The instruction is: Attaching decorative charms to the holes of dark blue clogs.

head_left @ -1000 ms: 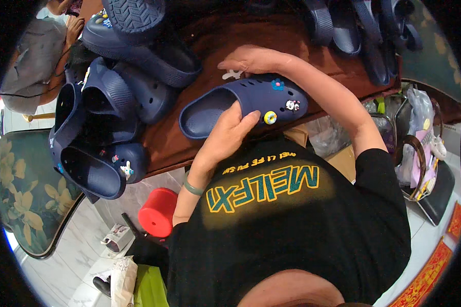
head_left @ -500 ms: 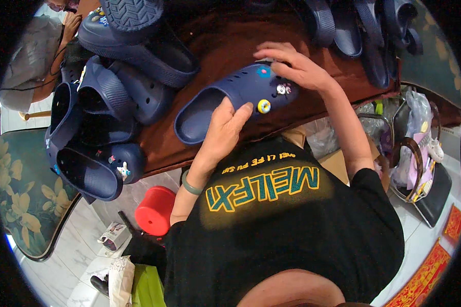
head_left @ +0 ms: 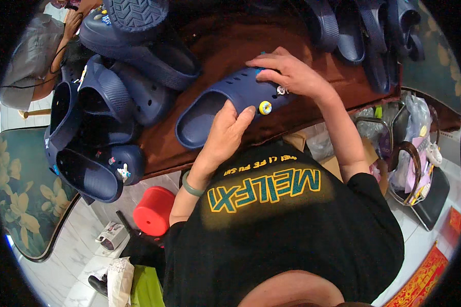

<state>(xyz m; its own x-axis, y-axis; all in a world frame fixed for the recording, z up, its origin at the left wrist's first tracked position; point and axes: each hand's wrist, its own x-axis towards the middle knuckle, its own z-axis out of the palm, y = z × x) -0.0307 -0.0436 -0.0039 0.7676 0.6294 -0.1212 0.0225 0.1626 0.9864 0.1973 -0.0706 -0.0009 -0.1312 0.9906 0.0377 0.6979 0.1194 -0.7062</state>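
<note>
Navy foam clog w/ a perforated upper [head_left: 241,92] sits at the near edge of the reddish-brown cloth-covered table [head_left: 229,38], sole down & slightly angled, toe to the R, btwn both hands. L hand [head_left: 224,130] is closed round its near side by the foot opening: thumb on the upper, other fingers mostly hidden, so can't tell exactly how they wrap. R hand [head_left: 296,77] lies over the toe, fingers bent & partly spread, thumb a bit apart from them; can't tell if it's pinching anything. Progress, as far as visible: a yellow ring-shaped charm [head_left: 265,107] is on the upper just beside the L thumb, & a small white-and-black charm [head_left: 281,90] shows partly beneath the R hand. A bright-blue charm [head_left: 259,70] peeks out at the R fingers; can't tell if it's fully seated. My read: trim on this clog is well along but unconfirmed at the toe, since the R hand covers it; several holes nearer the instep are bare. Other navy foam clogs [head_left: 89,174] are heaped to the L, the lowest w/ charms on too.
</note>
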